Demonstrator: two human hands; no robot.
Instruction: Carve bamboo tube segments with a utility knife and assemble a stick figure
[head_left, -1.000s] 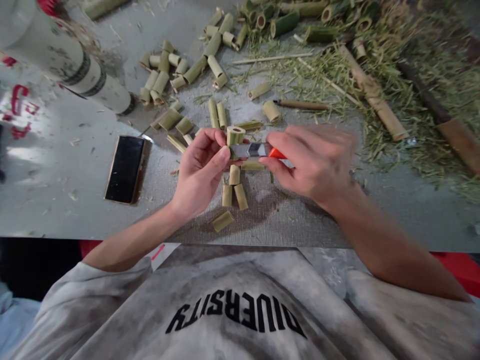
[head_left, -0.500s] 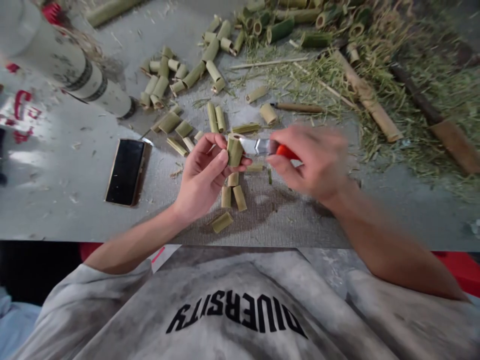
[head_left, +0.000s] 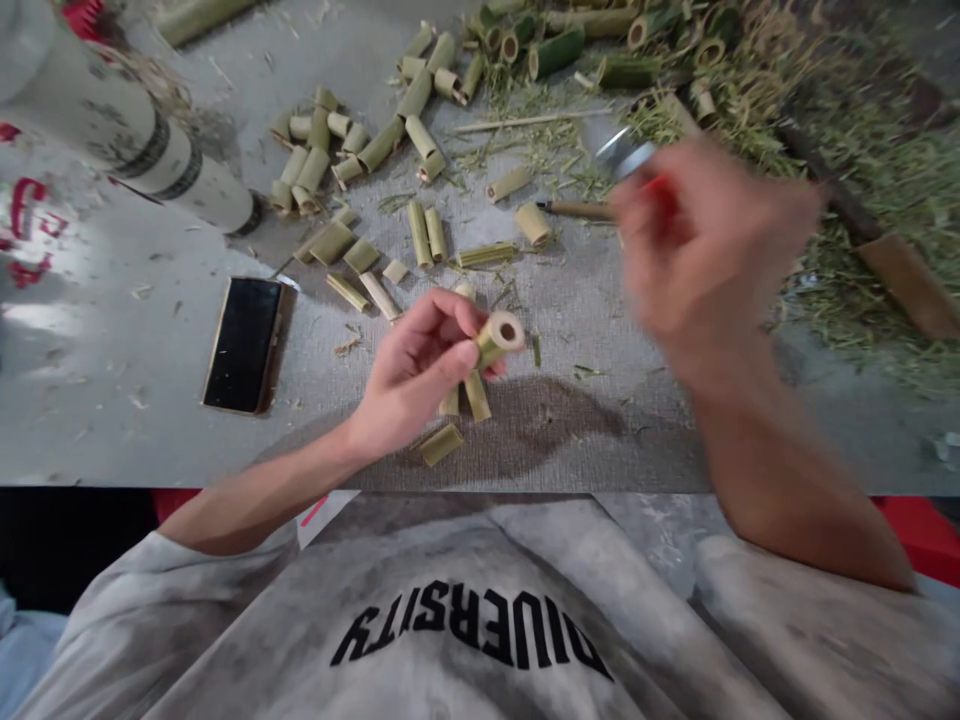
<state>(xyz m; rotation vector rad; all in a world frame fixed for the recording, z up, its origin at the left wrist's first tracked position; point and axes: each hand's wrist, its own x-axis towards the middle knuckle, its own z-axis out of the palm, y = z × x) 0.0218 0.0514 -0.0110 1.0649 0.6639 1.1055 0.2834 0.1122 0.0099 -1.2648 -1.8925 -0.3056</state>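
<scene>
My left hand (head_left: 416, 365) pinches a short hollow bamboo piece (head_left: 499, 337) over the table, its open end turned toward me. My right hand (head_left: 701, 250), blurred by motion, is raised to the right and grips a utility knife (head_left: 637, 165) with an orange handle and a silver blade pointing up-left. Two or three cut bamboo pieces (head_left: 471, 398) lie on the grey mat just under my left hand. More bamboo pieces (head_left: 360, 150) are scattered farther back.
A black phone (head_left: 244, 343) lies left of my left hand. A large white cylinder (head_left: 127, 135) lies at the far left. Long bamboo stalks (head_left: 570, 45) and green shavings (head_left: 750, 130) cover the back right. A thin wooden-handled tool (head_left: 581, 210) lies beyond the pieces.
My right hand has swung the knife up and to the right, away from the bamboo piece. My left hand has lowered slightly and turned the piece's open end toward me.
</scene>
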